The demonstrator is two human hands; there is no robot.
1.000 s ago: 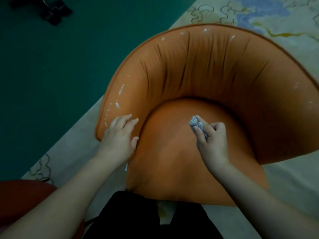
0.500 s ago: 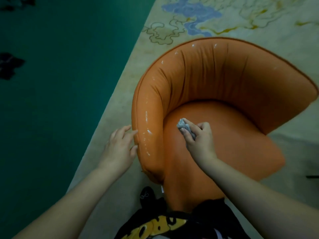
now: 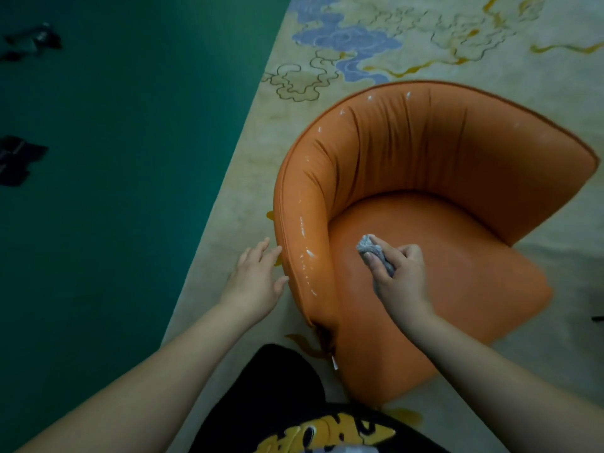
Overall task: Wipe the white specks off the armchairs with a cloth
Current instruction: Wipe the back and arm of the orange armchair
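An orange armchair point(image 3: 457, 178) with a curved back stands on a patterned rug. White specks point(image 3: 307, 253) run along its left arm and dot the top rim of the back. My right hand point(image 3: 397, 279) grips a small crumpled grey cloth point(image 3: 371, 248) and holds it on the left part of the seat cushion, beside the inner wall of the left arm. My left hand point(image 3: 253, 282) is spread flat, fingers straight, its fingertips and thumb touching the outer side of the left arm.
The pale rug point(image 3: 359, 44) with blue and yellow cloud patterns lies under the chair. A dark green floor point(image 3: 130, 158) lies to the left, with dark objects point(image 3: 19, 158) on it. My black printed shirt point(image 3: 294, 420) fills the bottom edge.
The view has swung so the chair now sits to the right. My left hand slid from the top of the left arm to its outer side. The cloth stays on the seat.
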